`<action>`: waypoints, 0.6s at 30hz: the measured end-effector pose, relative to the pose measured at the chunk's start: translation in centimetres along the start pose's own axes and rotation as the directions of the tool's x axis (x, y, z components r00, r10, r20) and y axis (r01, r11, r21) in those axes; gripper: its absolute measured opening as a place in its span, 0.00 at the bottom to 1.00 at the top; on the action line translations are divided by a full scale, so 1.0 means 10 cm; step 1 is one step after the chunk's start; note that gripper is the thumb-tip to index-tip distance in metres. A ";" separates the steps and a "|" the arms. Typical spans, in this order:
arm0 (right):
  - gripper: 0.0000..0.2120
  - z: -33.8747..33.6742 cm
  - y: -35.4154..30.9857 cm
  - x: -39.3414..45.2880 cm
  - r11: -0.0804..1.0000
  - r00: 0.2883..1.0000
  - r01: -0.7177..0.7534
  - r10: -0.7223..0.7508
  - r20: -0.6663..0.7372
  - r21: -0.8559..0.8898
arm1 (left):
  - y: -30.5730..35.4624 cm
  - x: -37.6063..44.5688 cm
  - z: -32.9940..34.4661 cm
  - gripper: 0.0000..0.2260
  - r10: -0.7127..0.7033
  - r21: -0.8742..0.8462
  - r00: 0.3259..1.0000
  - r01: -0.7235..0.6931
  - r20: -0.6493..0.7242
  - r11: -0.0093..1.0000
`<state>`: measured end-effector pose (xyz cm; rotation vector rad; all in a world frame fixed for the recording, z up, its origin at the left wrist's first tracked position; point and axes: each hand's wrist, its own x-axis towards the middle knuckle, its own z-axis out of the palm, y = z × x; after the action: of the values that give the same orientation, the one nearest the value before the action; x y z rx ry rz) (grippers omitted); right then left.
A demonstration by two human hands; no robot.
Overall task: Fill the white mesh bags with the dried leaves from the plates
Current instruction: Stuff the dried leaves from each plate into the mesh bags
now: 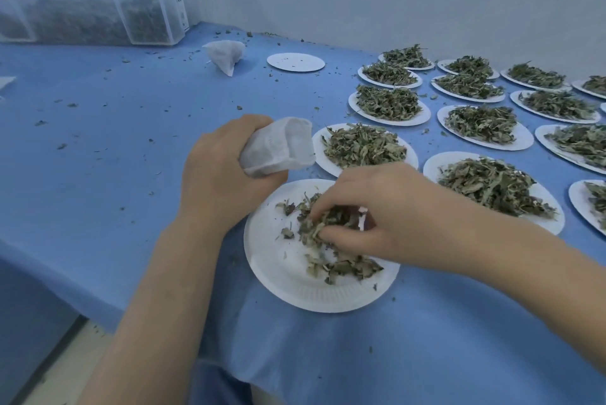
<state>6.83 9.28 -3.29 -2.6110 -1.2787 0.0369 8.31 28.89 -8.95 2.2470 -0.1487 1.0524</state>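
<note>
White mesh bag (278, 149), gripped in the left hand (219, 172), pointed its open mouth rightward; the right hand (377, 217) pinched dried leaves (328, 224) on the near-edge plate (295, 286).

I see soft, even light with a cool blue cast, brightest along the pale strip above the wall (377, 8) at the top. Shadows are faint, just a dim smudge on the cloth (98, 149) under the arms, and nothing glares. Wide-angle distortion bends the edges; the far bins (144, 18) and near corners look blurred.
</note>
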 end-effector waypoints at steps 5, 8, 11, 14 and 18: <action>0.09 -0.21 0.08 -0.04 0.985 0.984 -0.016 0.046 -0.173 0.171 | 0.02 -0.01 -0.01 0.18 0.046 -0.022 0.996 -0.044 0.076 0.999; 0.10 -0.29 0.11 -0.03 0.965 0.960 -0.014 0.086 -0.268 0.260 | 0.02 -0.01 -0.01 0.20 0.056 -0.035 0.991 -0.052 0.124 0.998; 0.08 -0.33 0.12 0.02 0.959 0.941 -0.032 0.124 -0.316 0.281 | 0.01 -0.01 0.00 0.22 0.047 -0.041 0.987 -0.041 0.154 0.998; 0.08 -0.32 0.12 0.11 0.981 0.944 -0.067 0.121 -0.308 0.182 | 0.03 -0.02 0.01 0.21 0.039 -0.085 0.988 -0.027 0.147 0.996; 0.08 -0.26 0.09 0.21 0.996 0.945 -0.066 0.084 -0.317 0.067 | 0.05 -0.03 0.03 0.20 0.036 -0.125 0.988 -0.017 0.148 0.992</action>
<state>9.16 9.82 -0.80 -2.4870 -1.0486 -0.3210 8.10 28.29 -9.04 2.2161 -0.3003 0.8632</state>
